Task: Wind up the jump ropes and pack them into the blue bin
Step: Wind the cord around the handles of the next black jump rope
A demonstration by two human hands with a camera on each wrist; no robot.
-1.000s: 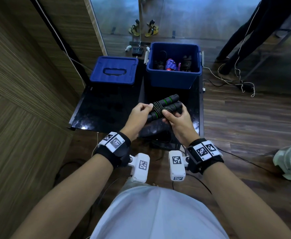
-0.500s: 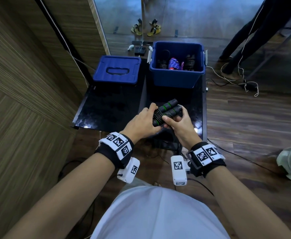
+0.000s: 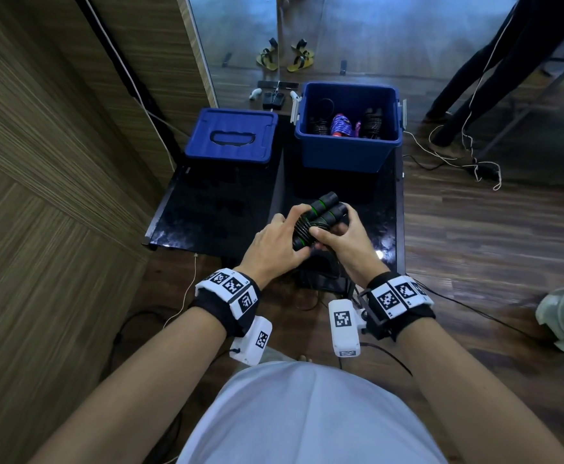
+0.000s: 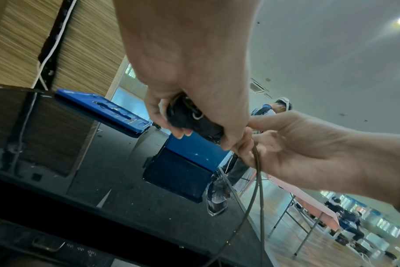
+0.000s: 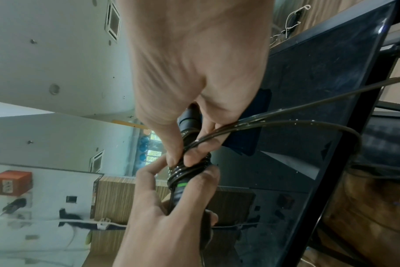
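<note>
A glossy black table [image 3: 207,209] stands on a wood-plank floor against a wood-grain wall, carrying at its far edge an open blue plastic bin [image 3: 347,152] and, just left of it, the bin's flat blue lid [image 3: 232,135]. Above the table's near right part, both hands work a black jump rope with green-ringed foam handles [image 3: 320,212]: the two handles lie side by side, long axis slanting from near-left up to far-right, so their free ends already point toward the bin. The left hand [image 3: 273,244] is curled round the lower ends of the handles and the coils wound there; the right hand [image 3: 340,241] pinches the thin black cord [image 5: 286,124] against the bundle, laying on a turn. In the wrist views a loose run of cord hangs off the near table edge, so winding looks unfinished. The bin lies straight ahead of the hands, slightly nearer the right one, with bare tabletop between. Inside it, dark wound ropes and a purple wound rope [image 3: 340,125] line the floor; the room in front of them looks enough for another bundle.
</note>
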